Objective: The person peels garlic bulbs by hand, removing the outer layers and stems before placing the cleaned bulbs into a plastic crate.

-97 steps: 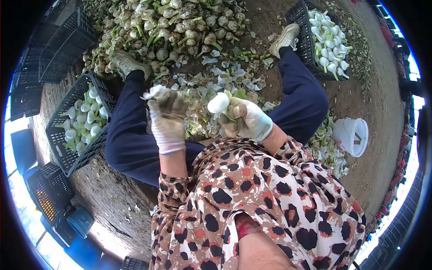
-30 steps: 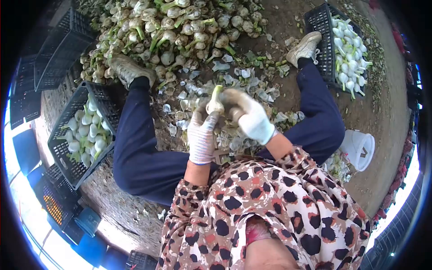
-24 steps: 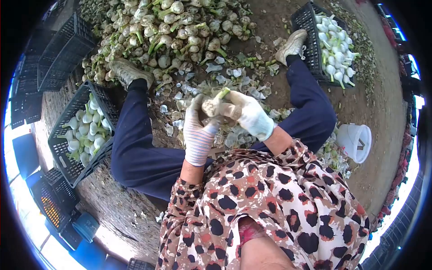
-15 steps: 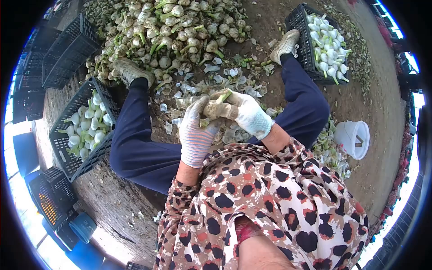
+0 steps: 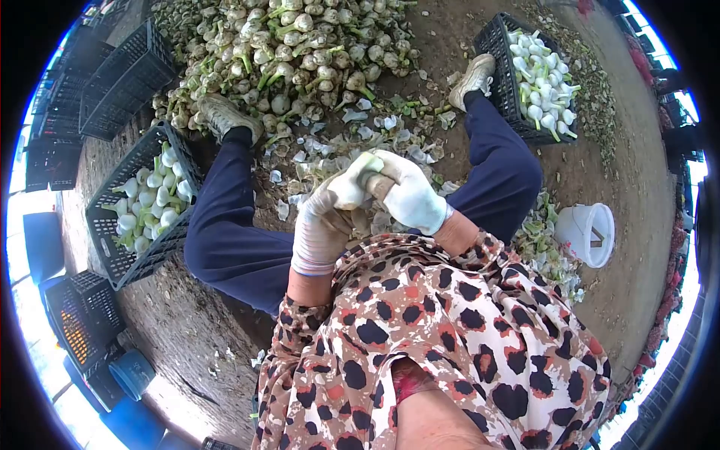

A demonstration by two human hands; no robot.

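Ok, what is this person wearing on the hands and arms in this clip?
Both hands wear knit work gloves. The left hand has a pale, grubby glove with faint stripes and a ribbed cuff; the right hand has a cleaner white one. The sleeves belong to a loose top printed in a leopard pattern of black, rust and cream, ending short of the gloves.

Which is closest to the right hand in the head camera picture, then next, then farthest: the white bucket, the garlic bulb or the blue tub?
1. The garlic bulb, held in the right hand.
2. The white bucket, on the ground to the right.
3. The blue tub, far lower left.
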